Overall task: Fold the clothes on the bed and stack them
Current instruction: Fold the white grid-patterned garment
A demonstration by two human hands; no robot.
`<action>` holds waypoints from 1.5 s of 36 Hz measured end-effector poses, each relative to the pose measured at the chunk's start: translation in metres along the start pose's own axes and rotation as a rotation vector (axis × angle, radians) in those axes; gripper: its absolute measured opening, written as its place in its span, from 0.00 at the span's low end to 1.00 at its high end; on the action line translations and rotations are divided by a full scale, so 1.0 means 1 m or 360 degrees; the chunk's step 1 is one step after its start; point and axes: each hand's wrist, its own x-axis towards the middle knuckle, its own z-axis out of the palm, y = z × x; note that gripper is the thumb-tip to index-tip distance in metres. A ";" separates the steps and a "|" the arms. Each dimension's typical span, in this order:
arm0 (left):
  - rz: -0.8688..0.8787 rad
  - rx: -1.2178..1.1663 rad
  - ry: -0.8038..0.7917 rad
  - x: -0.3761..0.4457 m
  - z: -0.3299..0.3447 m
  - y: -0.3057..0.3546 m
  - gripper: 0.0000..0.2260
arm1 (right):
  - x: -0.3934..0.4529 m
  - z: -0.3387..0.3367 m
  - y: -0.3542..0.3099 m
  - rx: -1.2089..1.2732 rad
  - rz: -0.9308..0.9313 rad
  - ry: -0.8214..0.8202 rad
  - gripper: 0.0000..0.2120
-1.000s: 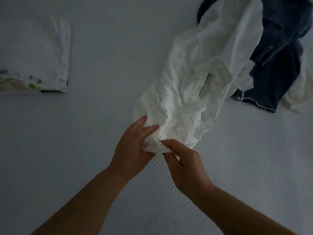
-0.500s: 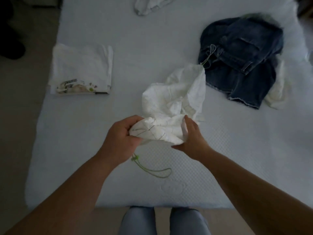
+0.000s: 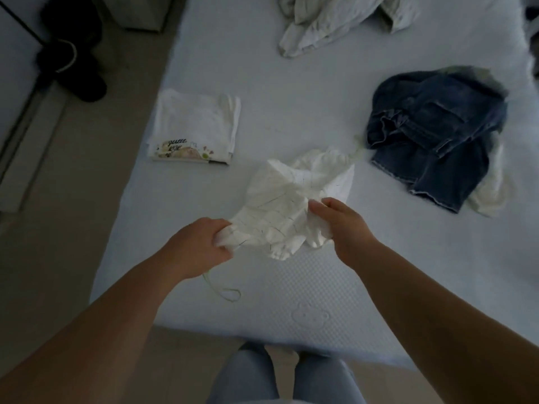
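Observation:
A crumpled white garment with thin dark lines (image 3: 287,205) lies bunched in the middle of the white bed (image 3: 379,272). My left hand (image 3: 198,243) grips its near left edge. My right hand (image 3: 342,224) grips its near right edge. A pale green drawstring (image 3: 224,291) trails from the garment below my left hand. A folded white shirt with a printed hem (image 3: 195,126) lies flat at the bed's left side.
A crumpled denim garment (image 3: 434,135) lies at the right with a pale cloth under it. Another light crumpled garment (image 3: 329,21) is at the far end. Dark soft slippers or a toy (image 3: 73,51) sit on the floor left of the bed.
My hands have moved apart along the white garment's near edge, stretching it wider. The view has tilted back, showing more of the bed and floor.

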 end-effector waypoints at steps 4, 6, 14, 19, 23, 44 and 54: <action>0.0017 -0.0268 -0.0143 -0.009 -0.002 0.016 0.34 | -0.028 0.015 -0.015 -0.0773 -0.0367 0.0074 0.07; 0.0133 -0.0543 -0.0102 -0.016 -0.003 0.035 0.27 | -0.048 0.023 -0.018 -0.0915 -0.0469 0.0058 0.07; -0.0061 -0.1356 -0.0167 -0.031 -0.016 0.101 0.16 | -0.107 0.040 -0.019 -0.1220 -0.1058 -0.0003 0.13; -0.0005 -0.1228 0.0140 -0.035 -0.028 0.102 0.06 | -0.118 0.022 -0.031 -0.0609 -0.0823 -0.0387 0.06; 0.0272 -0.0880 0.0297 -0.046 -0.044 0.111 0.09 | -0.098 -0.001 -0.038 -0.0541 -0.0644 0.0121 0.08; 0.0278 0.0083 0.0714 -0.054 -0.122 0.095 0.07 | -0.058 -0.051 -0.097 -0.0567 -0.0491 0.0355 0.12; 0.0212 0.0366 0.1161 -0.025 -0.129 0.093 0.11 | -0.081 -0.054 -0.117 -0.0655 -0.0614 0.0009 0.10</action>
